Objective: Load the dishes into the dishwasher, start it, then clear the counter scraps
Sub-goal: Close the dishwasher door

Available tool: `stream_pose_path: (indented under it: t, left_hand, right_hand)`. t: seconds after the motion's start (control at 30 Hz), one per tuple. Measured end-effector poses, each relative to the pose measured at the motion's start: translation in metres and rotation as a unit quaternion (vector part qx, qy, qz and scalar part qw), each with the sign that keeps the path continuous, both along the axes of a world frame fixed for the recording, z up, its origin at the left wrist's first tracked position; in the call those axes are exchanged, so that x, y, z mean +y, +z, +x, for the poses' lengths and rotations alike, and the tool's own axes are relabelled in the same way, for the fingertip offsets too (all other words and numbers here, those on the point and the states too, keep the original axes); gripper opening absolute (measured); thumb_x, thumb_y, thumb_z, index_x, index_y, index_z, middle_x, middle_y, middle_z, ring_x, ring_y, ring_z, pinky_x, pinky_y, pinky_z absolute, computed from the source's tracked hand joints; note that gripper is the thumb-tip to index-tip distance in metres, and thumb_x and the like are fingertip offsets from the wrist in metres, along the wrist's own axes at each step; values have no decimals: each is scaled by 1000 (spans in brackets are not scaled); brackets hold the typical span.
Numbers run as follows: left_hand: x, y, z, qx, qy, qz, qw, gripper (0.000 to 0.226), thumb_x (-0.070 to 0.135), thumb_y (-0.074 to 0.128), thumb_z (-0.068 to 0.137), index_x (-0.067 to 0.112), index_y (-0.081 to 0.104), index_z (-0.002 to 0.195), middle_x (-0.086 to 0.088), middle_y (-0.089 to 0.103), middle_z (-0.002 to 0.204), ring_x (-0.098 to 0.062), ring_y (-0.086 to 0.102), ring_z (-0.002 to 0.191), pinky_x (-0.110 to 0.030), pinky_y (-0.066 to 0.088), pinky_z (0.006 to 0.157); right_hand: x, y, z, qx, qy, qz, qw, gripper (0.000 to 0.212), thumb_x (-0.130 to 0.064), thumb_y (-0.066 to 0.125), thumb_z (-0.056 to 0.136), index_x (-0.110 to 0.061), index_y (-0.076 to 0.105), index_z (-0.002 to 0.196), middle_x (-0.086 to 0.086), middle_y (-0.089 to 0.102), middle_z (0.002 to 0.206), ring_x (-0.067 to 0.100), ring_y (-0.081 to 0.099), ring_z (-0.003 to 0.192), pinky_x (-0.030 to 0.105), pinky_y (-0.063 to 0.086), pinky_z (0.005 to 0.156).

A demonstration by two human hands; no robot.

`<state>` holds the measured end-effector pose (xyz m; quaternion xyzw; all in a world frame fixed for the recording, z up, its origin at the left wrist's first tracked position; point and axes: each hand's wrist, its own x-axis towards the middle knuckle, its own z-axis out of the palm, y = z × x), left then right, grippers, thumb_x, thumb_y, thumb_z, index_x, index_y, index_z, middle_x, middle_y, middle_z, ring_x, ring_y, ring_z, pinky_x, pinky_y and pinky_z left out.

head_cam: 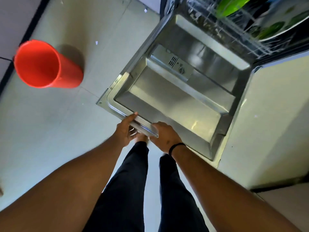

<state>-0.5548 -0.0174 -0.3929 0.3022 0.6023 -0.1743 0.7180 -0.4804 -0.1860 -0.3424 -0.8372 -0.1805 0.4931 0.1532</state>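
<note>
Dishwasher door (175,91) — lowered open, top edge in both hands.
Left hand (125,131) and right hand (164,135) grip it side by side; loaded rack (234,25) beyond — raise evenly, press until latched.

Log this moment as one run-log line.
step: closing dishwasher | door: open, down | left hand: grips door edge | right hand: on door edge | rack: green dishes loaded
</note>
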Motion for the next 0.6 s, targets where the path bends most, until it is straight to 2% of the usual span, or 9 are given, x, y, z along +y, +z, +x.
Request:
stream_pose_path:
  t: [0.07,0.13,0.23,0.3,0.37,0.47,0.53,0.6]
  left_hand:
    - [-1,37,12,1,-10,-1,1000,48,42,86,74,22,68,113,-7,73,110,-29,67,112,-44,55,98]
    - [-1,69,25,14,-11,0,1000,46,42,86,74,20,68,110,-6,70,101,-26,67,101,-39,56,91]
    - [-2,117,46,18,-21,4,1000,41,40,84,79,18,66,107,-4,62,90,-24,63,89,-36,56,80]
    - [-4,144,58,6,-27,15,1000,36,38,82,83,17,63,106,-4,60,89,-24,63,88,-36,54,78]
    - [-6,171,71,-16,-40,25,999,31,37,80,85,19,63,104,-3,63,90,-26,65,96,-38,55,84]
    - [-7,209,95,-33,-79,30,996,29,39,79,85,21,63,103,-6,65,97,-29,66,110,-43,50,104]
    - [-11,235,114,-40,-93,35,994,28,37,79,85,21,63,103,-7,65,100,-29,64,113,-44,47,107]
    - [-15,258,131,-39,-95,44,994,30,35,80,84,21,64,106,-9,65,109,-29,63,116,-43,50,104]
  right_hand:
    - [1,38,12,-1,-13,-1,1000,44,-42,68,89,-20,60,126,5,61,125,28,59,115,43,50,99]
    - [2,72,21,-9,-23,-5,1000,42,-40,68,89,-18,62,124,6,61,127,29,58,116,43,49,99]
    - [1,119,33,-48,-22,-10,999,49,-40,66,90,-19,55,133,7,55,137,32,52,125,44,45,104]
    - [-2,144,43,-75,6,-23,997,58,-37,65,91,-21,45,143,8,48,145,34,47,130,45,42,108]
    - [-7,167,54,-102,11,-29,994,66,-38,65,91,-22,37,149,9,41,151,34,43,134,45,40,109]
    - [-15,197,69,-136,-2,-27,990,74,-35,66,89,-24,29,153,7,30,159,33,31,143,47,31,116]
    - [-21,216,79,-158,-20,-20,987,74,-28,66,87,-24,30,152,7,27,159,32,25,146,47,25,118]
    - [-25,230,90,-193,-21,-5,981,70,-22,64,86,-22,35,150,9,28,159,32,24,146,48,24,119]
